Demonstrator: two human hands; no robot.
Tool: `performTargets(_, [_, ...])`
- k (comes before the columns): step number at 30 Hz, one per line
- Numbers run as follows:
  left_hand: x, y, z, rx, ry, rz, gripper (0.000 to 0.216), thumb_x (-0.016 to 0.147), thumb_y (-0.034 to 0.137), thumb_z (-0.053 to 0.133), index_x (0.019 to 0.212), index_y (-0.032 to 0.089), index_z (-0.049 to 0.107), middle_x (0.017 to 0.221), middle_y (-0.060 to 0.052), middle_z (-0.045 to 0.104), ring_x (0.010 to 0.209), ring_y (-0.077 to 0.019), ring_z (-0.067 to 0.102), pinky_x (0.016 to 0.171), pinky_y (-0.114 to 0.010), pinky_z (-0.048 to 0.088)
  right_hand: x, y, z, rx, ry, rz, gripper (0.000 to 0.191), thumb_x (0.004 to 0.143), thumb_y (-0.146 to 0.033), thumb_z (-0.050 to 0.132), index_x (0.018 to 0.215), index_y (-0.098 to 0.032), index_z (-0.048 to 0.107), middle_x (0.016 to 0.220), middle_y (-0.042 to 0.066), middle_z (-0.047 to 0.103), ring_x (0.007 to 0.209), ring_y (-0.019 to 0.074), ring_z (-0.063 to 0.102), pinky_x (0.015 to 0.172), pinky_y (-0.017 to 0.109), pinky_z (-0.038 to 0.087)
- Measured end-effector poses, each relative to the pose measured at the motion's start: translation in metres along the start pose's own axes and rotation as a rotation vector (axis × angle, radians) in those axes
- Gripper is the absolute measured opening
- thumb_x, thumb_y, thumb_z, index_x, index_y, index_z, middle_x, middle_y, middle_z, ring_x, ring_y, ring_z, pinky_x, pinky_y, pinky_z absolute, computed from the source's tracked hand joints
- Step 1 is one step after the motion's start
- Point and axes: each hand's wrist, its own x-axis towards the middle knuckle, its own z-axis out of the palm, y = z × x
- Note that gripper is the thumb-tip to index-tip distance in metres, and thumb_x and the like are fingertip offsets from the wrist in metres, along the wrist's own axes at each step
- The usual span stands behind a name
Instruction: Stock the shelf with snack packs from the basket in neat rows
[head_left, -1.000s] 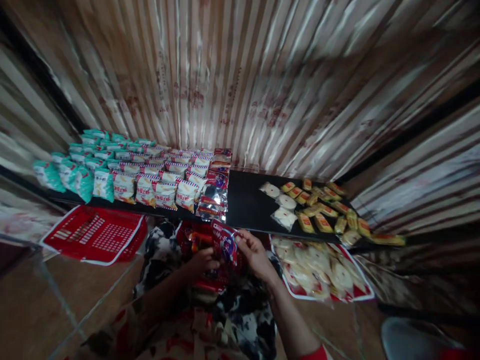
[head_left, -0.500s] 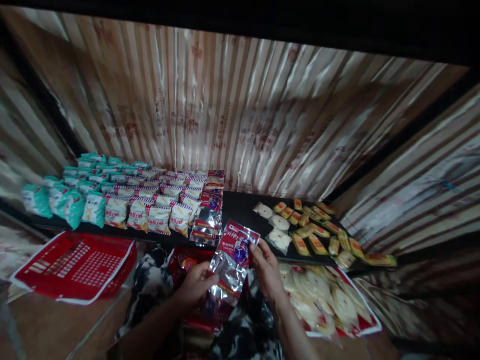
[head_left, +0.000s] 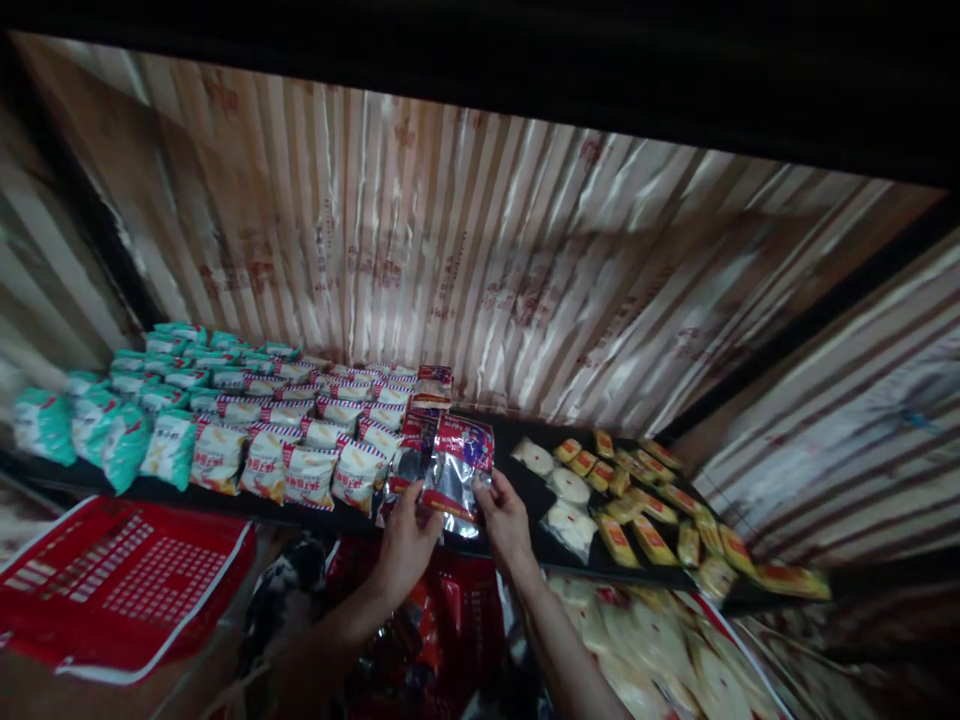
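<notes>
Forward from the near side of the shelf, both hands have carried one red and silver packet (head_left: 459, 462) up over the black shelf (head_left: 504, 432), where half a second ago it hung nearer the person's lap. Left hand (head_left: 407, 537) grips its near left corner between thumb and fingers; right hand (head_left: 504, 517) pinches its right edge, thumb on the front. It slants just right of the near end of a column of similar packets (head_left: 433, 385), overlapping them in view; whether it touches them or the shelf, I cannot tell. Left of that column stand rows of white snack bags (head_left: 309, 477), then teal bags (head_left: 168, 448) at the far left. To the right, past a bare stretch, lie round white packs (head_left: 570, 487) and scattered yellow packs (head_left: 651, 541). Below the shelf's near edge sit a red basket (head_left: 154, 575) on the left, a dim middle basket (head_left: 471, 600) beneath the forearms, and pale round packs (head_left: 649, 640) heaped on the right.
</notes>
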Motion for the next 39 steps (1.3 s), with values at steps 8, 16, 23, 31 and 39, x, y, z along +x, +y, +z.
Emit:
performTargets(8, [0.019,0.014,0.011,0.471,0.065,0.447,0.051,0.076,0.007,0.041,0.127,0.015,0.045,0.148,-0.011,0.024,0.138,-0.0261,0.015,0.11,-0.047,0.027,0.083,-0.015,0.029,-0.122,0.02,-0.058,0.041,0.067,-0.039,0.062,0.102,-0.019,0.057,0.079,0.002,0.069,0.063,0.0164,0.062,0.058,0.027,0.049])
performTargets(16, [0.067,0.005,0.021,0.643,0.048,0.435,0.059,0.071,0.005,0.042,0.13,0.007,0.041,0.145,-0.017,0.03,0.138,-0.0287,0.011,0.11,-0.049,0.026,0.153,-0.003,0.048,-0.514,0.02,-0.179,0.035,0.074,-0.031,0.05,0.105,-0.017,0.058,0.079,0.003,0.069,0.065,0.016,0.062,0.056,0.024,0.048])
performTargets(23, [0.093,0.002,0.027,0.717,0.064,0.383,0.06,0.072,0.008,0.043,0.132,0.006,0.039,0.141,-0.016,0.037,0.136,-0.0285,0.022,0.109,-0.048,0.027,0.181,-0.003,0.056,-0.967,0.088,-0.15,0.04,0.077,-0.019,0.051,0.117,-0.017,0.055,0.087,0.005,0.069,0.079,0.0172,0.064,0.071,0.024,0.046])
performTargets(31, [0.106,0.001,0.032,0.722,0.047,0.313,0.057,0.073,0.01,0.043,0.13,0.005,0.041,0.141,-0.018,0.037,0.135,-0.0297,0.023,0.11,-0.048,0.026,0.184,-0.012,0.066,-1.176,0.054,-0.235,0.041,0.079,-0.016,0.051,0.119,-0.015,0.054,0.099,0.009,0.068,0.093,0.0199,0.063,0.08,0.026,0.045])
performTargets(39, [0.109,-0.005,0.034,0.697,0.019,0.342,0.059,0.074,0.008,0.039,0.133,0.002,0.036,0.143,-0.019,0.033,0.137,-0.0301,0.015,0.111,-0.048,0.023,0.172,-0.007,0.072,-1.307,0.094,-0.228,0.029,0.082,-0.024,0.048,0.106,-0.019,0.063,0.108,0.01,0.062,0.09,0.0183,0.062,0.075,0.025,0.045])
